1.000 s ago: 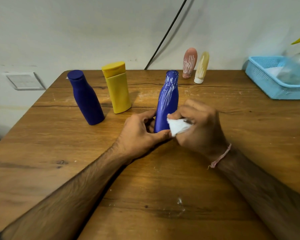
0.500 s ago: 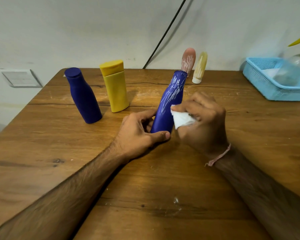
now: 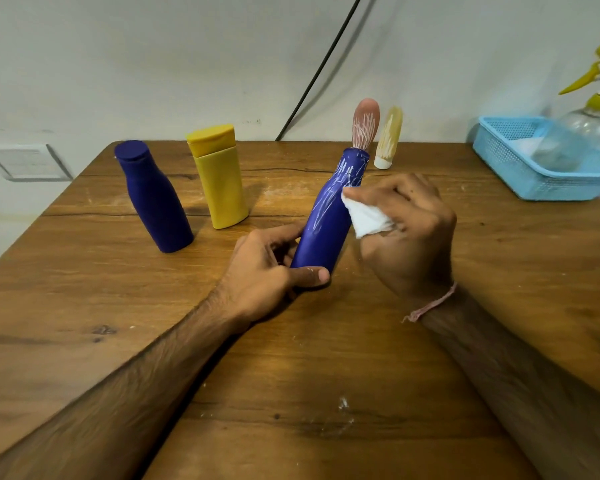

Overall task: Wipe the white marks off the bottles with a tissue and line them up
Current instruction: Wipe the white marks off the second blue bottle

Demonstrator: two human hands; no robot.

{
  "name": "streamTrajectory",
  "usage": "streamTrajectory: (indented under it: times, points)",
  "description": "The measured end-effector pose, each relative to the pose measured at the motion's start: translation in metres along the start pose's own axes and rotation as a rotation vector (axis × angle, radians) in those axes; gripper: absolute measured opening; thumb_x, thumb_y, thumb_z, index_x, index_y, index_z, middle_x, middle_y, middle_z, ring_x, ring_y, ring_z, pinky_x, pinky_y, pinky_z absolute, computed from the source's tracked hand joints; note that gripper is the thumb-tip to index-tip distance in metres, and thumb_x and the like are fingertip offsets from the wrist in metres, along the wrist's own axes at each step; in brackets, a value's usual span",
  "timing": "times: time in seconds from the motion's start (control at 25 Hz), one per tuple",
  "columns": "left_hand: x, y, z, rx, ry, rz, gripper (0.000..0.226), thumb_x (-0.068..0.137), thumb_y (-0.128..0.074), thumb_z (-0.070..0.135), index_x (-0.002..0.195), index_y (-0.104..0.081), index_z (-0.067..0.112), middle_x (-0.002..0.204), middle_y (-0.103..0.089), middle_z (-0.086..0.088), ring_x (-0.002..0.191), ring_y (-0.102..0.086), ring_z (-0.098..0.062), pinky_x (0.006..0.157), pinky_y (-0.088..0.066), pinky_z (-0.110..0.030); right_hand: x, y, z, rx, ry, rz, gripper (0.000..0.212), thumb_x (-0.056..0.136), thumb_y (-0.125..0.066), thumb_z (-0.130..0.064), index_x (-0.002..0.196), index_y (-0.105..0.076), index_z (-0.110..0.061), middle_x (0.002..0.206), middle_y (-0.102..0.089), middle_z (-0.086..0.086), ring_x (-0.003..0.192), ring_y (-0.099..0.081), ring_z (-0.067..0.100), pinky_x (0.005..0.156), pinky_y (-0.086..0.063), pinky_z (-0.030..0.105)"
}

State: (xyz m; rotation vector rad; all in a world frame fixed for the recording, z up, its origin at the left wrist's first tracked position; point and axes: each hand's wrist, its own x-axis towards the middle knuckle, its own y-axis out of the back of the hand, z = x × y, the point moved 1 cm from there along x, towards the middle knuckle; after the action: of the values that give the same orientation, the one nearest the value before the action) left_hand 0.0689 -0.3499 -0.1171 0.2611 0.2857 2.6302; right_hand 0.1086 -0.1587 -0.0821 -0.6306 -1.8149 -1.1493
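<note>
A blue bottle (image 3: 326,216) streaked with white marks leans away from me at the table's middle. My left hand (image 3: 267,271) grips its base. My right hand (image 3: 409,230) pinches a crumpled white tissue (image 3: 366,216) against the bottle's right side, just below the neck. A dark blue bottle (image 3: 153,199) and a yellow bottle (image 3: 220,174) stand side by side at the back left, without marks. A pink tube (image 3: 365,124) and a cream tube (image 3: 389,138), both scratched with white, stand upright at the back, behind the tilted bottle.
A light blue mesh basket (image 3: 534,174) at the back right holds a clear spray bottle (image 3: 582,126) with a yellow trigger. The wooden table (image 3: 84,323) carries white flecks near its front. A black cable (image 3: 319,67) runs down the wall.
The marked blue bottle went from upright to tilted away and to the right. My right hand with the tissue moved up its side from near the base toward the neck.
</note>
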Motion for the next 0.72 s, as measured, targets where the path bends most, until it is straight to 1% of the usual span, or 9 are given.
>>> streamTrajectory:
  times: [0.04, 0.12, 0.16, 0.2, 0.32, 0.44, 0.48, 0.6, 0.72]
  points:
    - [0.0, 0.0, 0.001, -0.007, 0.006, -0.002, 0.053, 0.07, -0.09, 0.023, 0.12, -0.073, 0.027, 0.094, -0.075, -0.016, 0.075, -0.067, -0.045, 0.055, -0.056, -0.045, 0.0, 0.001, 0.001, -0.003, -0.013, 0.001, 0.027, 0.073, -0.075, -0.005, 0.1, -0.078, -0.002, 0.089, -0.07, 0.015, 0.082, -0.063, 0.03, 0.067, -0.05, 0.041]
    - [-0.001, 0.001, 0.002, -0.039, 0.015, -0.007, 0.051, 0.069, -0.09, 0.025, 0.118, -0.074, 0.027, 0.091, -0.074, -0.018, 0.063, -0.063, -0.039, 0.053, -0.051, -0.038, -0.002, 0.0, -0.001, -0.005, 0.033, -0.026, 0.028, 0.071, -0.077, -0.006, 0.099, -0.078, -0.002, 0.086, -0.069, 0.015, 0.081, -0.062, 0.03, 0.065, -0.05, 0.041]
    - [-0.001, 0.001, 0.002, -0.044, 0.015, -0.01, 0.051, 0.068, -0.089, 0.026, 0.117, -0.074, 0.027, 0.09, -0.074, -0.018, 0.061, -0.062, -0.036, 0.054, -0.05, -0.036, -0.002, 0.0, -0.002, -0.009, 0.045, -0.022, 0.03, 0.07, -0.078, -0.004, 0.101, -0.078, -0.002, 0.087, -0.069, 0.015, 0.082, -0.061, 0.03, 0.066, -0.049, 0.04]
    - [-0.001, 0.001, 0.003, -0.037, 0.013, -0.015, 0.052, 0.067, -0.089, 0.028, 0.118, -0.074, 0.027, 0.09, -0.074, -0.019, 0.062, -0.063, -0.039, 0.055, -0.05, -0.036, -0.001, 0.001, -0.001, -0.015, 0.027, 0.0, 0.032, 0.072, -0.079, -0.003, 0.104, -0.077, -0.002, 0.09, -0.069, 0.015, 0.084, -0.062, 0.03, 0.068, -0.049, 0.038]
    - [0.0, -0.001, 0.003, -0.011, 0.019, -0.014, 0.055, 0.064, -0.088, 0.03, 0.117, -0.075, 0.031, 0.096, -0.073, -0.024, 0.075, -0.066, -0.048, 0.059, -0.055, -0.045, 0.002, 0.002, 0.002, -0.031, -0.05, 0.038, 0.031, 0.073, -0.075, -0.002, 0.104, -0.076, -0.001, 0.093, -0.069, 0.017, 0.087, -0.062, 0.03, 0.068, -0.048, 0.033]
    - [0.001, -0.001, 0.001, -0.07, 0.016, -0.004, 0.053, 0.062, -0.09, 0.033, 0.113, -0.077, 0.029, 0.095, -0.072, -0.027, 0.077, -0.067, -0.051, 0.061, -0.055, -0.056, -0.001, 0.001, -0.006, -0.028, 0.035, 0.008, 0.027, 0.073, -0.071, -0.005, 0.098, -0.077, 0.0, 0.086, -0.068, 0.016, 0.081, -0.06, 0.03, 0.068, -0.044, 0.033]
    - [0.001, -0.001, 0.001, -0.071, 0.017, -0.005, 0.053, 0.061, -0.09, 0.033, 0.113, -0.077, 0.029, 0.095, -0.072, -0.027, 0.078, -0.067, -0.053, 0.062, -0.055, -0.06, 0.0, 0.001, -0.006, -0.029, 0.025, 0.019, 0.026, 0.074, -0.07, -0.006, 0.099, -0.077, -0.001, 0.086, -0.067, 0.016, 0.081, -0.06, 0.029, 0.068, -0.044, 0.033]
    - [0.001, -0.001, 0.0, -0.034, 0.018, 0.0, 0.054, 0.063, -0.09, 0.032, 0.115, -0.076, 0.03, 0.097, -0.071, -0.029, 0.079, -0.065, -0.054, 0.062, -0.055, -0.062, 0.002, 0.002, -0.004, -0.027, -0.026, 0.03, 0.027, 0.071, -0.07, -0.004, 0.097, -0.077, -0.001, 0.086, -0.067, 0.016, 0.081, -0.06, 0.03, 0.066, -0.046, 0.035]
    - [0.001, -0.001, -0.002, -0.046, -0.005, 0.011, 0.056, 0.062, -0.091, 0.035, 0.116, -0.076, 0.03, 0.101, -0.072, -0.027, 0.09, -0.067, -0.054, 0.076, -0.057, -0.066, -0.002, -0.002, -0.012, -0.017, 0.064, -0.028, 0.029, 0.069, -0.071, -0.002, 0.097, -0.078, -0.001, 0.081, -0.064, 0.015, 0.077, -0.058, 0.031, 0.066, -0.045, 0.039]
